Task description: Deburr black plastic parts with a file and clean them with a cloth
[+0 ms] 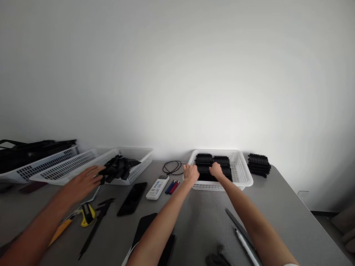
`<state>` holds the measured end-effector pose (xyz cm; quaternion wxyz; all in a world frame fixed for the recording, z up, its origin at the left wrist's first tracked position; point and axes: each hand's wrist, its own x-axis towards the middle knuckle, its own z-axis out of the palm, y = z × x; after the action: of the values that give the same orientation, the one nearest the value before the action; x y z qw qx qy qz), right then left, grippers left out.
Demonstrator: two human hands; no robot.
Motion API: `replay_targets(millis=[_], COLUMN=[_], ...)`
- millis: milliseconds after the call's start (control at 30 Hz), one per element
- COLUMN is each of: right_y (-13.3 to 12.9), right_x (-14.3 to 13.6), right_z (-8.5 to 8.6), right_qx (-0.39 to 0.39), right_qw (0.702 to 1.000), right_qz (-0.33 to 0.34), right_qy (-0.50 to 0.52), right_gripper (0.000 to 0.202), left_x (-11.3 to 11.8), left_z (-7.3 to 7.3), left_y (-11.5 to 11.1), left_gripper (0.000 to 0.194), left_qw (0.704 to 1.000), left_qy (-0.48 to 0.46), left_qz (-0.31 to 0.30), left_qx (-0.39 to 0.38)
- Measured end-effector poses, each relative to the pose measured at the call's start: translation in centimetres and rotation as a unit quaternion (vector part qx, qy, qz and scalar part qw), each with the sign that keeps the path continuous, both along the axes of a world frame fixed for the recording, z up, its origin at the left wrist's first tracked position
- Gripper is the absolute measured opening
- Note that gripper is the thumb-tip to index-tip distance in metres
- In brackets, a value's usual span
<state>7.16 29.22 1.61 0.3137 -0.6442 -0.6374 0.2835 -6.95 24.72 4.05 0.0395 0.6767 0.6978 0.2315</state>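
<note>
R forearm (251,223) looms closest, L forearm (159,232) alongside, both stretched out to the white basket (245,177). L hand (191,173) is at its front-left corner; R hand (216,170) is b/w the front-left block (204,174) and the front-right block (227,173). Both hands look curled, one at each end of the front-left one, prob for an even hold, but tips are hidden, so can't tell if they're clamped on it. Back blocks (203,159) sit behind, two by two, walls hemming 'em in, prob so nothing slides. Spare stack (259,165) stands outside, just right of the basket, prob parked for easy reach. Far left, a co-worker's hand (87,181) is at black parts (118,168) in another basket (145,162). Phone (132,199) & lighters (172,187) lie b/w the two work spots, prob out of both folks' way.
</note>
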Motion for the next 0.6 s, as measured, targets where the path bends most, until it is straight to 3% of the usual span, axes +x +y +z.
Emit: replay_targets(millis=[67,133,233,300,333,400,467,533,600], right_y=[-0.5,-1.2,-2.8,-3.9,-4.4,-5.3,-6.0,-6.4,-6.3], right_x=[1.1,3.2,8.7,13.3,15.6,19.9,23.2,25.5,26.9], right_z=[0.9,1.9,2.9,2.6,2.1,0.3,-2.1,-4.8,-7.2], right_qx=[0.051,0.128,0.243,0.298,0.316,0.33,0.315,0.279,0.234], right_qw=[0.998,0.99,0.963,0.937,0.921,0.89,0.873,0.875,0.885], right_qz=[-0.016,-0.033,-0.077,-0.146,-0.192,-0.282,-0.339,-0.361,-0.362], right_qy=[0.017,0.041,0.084,0.109,0.121,0.139,0.152,0.161,0.174], right_gripper=[0.034,0.032,0.034,0.038,0.041,0.047,0.051,0.054,0.061], left_x=[1.6,3.8,8.1,11.4,13.1,16.5,19.9,23.1,25.8], left_z=[1.3,2.8,4.5,4.5,4.2,2.7,0.4,-2.2,-4.8], left_y=[-0.4,-1.1,-3.0,-4.8,-5.8,-7.5,-8.5,-8.5,-7.6], left_gripper=[0.02,0.027,0.035,0.032,0.032,0.032,0.035,0.05,0.07], left_qw=[0.999,0.995,0.977,0.959,0.945,0.886,0.853,0.849,0.856], left_qy=[-0.011,-0.034,-0.082,-0.109,-0.13,-0.247,-0.308,-0.336,-0.364], left_qz=[-0.022,-0.067,-0.166,-0.241,-0.283,-0.384,-0.42,-0.4,-0.327], left_qx=[0.027,0.063,0.104,0.107,0.104,0.078,0.011,-0.077,-0.165])
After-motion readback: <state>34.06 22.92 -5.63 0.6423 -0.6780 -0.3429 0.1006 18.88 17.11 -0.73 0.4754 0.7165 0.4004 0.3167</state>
